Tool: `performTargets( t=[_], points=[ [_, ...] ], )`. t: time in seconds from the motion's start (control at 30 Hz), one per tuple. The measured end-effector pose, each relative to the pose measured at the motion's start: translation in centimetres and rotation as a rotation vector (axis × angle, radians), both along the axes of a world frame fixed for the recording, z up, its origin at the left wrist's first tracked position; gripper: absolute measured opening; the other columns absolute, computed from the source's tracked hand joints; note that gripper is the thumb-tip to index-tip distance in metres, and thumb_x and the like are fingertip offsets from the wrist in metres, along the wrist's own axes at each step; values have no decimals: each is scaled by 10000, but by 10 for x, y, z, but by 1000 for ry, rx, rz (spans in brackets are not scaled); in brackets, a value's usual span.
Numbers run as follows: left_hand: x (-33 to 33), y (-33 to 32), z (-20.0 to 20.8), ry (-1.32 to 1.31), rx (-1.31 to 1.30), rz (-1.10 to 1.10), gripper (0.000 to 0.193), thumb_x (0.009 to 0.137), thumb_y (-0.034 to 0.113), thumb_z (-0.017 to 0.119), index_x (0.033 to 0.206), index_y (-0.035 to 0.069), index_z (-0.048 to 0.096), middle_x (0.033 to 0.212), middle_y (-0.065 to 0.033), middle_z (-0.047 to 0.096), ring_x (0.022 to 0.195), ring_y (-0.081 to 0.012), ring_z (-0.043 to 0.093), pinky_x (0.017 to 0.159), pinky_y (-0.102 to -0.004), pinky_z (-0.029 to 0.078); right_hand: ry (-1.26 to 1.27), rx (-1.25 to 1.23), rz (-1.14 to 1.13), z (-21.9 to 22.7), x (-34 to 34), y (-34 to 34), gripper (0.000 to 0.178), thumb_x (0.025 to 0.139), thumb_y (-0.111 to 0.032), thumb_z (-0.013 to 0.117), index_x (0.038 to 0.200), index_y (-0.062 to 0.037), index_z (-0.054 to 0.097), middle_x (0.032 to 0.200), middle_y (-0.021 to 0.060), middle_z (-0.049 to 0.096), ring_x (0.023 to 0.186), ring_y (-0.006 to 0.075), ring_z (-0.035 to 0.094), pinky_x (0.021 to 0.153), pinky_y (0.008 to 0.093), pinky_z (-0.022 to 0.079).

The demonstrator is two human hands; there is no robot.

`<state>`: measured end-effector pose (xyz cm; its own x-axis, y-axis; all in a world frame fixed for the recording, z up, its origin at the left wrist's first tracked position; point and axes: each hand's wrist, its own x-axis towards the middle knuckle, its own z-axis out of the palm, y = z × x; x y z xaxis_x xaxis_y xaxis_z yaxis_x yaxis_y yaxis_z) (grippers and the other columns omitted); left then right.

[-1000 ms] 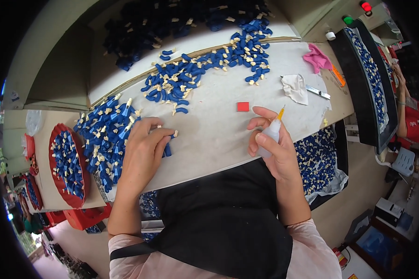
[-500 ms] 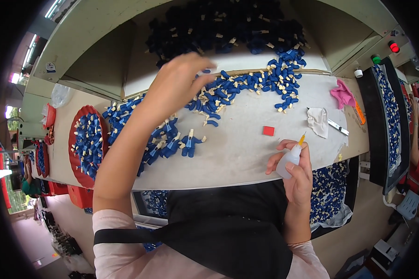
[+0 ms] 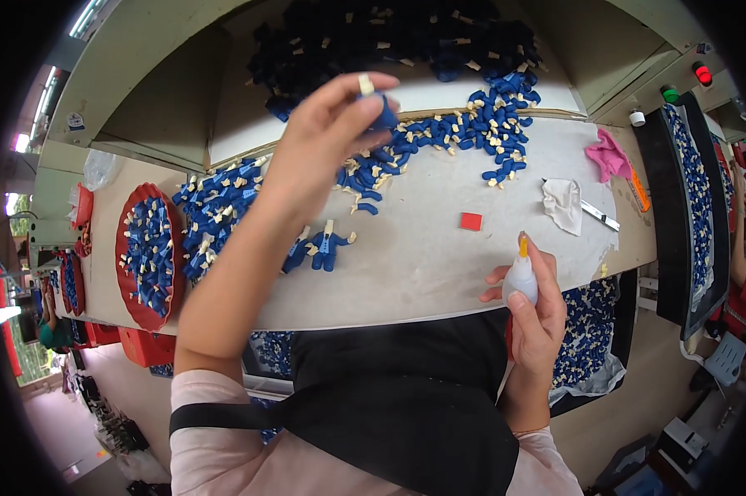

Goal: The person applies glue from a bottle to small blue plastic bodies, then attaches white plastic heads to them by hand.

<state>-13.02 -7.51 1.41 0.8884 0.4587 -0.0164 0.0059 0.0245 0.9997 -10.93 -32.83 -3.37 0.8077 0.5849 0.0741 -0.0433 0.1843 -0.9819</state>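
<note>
My left hand (image 3: 340, 116) is raised near the front of the shelf, closed on a small blue figure body (image 3: 379, 116) with a cream neck piece sticking up. Below it, loose blue arm pieces with cream hands (image 3: 414, 142) lie scattered along the shelf's edge. In my right hand (image 3: 540, 310) is a translucent white squeeze bottle (image 3: 520, 283), its yellow nozzle pointing up. A blue figure (image 3: 327, 248) with an arm attached lies on the table beside my left forearm, which partly hides another one.
A dark heap of figure bodies (image 3: 373, 41) fills the shelf. A red tray (image 3: 177, 289) of figures sits at left, with more piled next to it. On the right lie a red block (image 3: 471, 221), a white cloth (image 3: 561, 207), a cutter knife (image 3: 600, 216) and a pink cloth (image 3: 608, 155).
My left hand has lifted slightly and now shows a blue figure body in its fingers. The bottle in my right hand has turned more upright.
</note>
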Motion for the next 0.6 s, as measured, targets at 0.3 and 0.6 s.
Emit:
performTargets(
  t=[0.3, 0.6],
  points=[
    [-80, -82, -39, -2, -1020, -317, 354, 852, 147, 456, 1168, 5, 387, 999, -138, 528, 985, -257, 515, 789, -341, 475, 0, 264, -307, 23, -15, 6, 373, 649, -105, 664, 873, -50, 371, 885, 88, 421, 682, 122, 460, 568, 216, 435],
    [-90, -82, -53, -35, -1081, -300, 335, 852, 174, 465, 1143, 17, 417, 992, -109, 533, 933, -190, 542, 773, -297, 476, -541, 66, -346, 21, -30, 15, 473, 620, -341, 734, 846, -65, 421, 763, 42, 392, 582, 107, 426, 539, 215, 389]
  ],
)
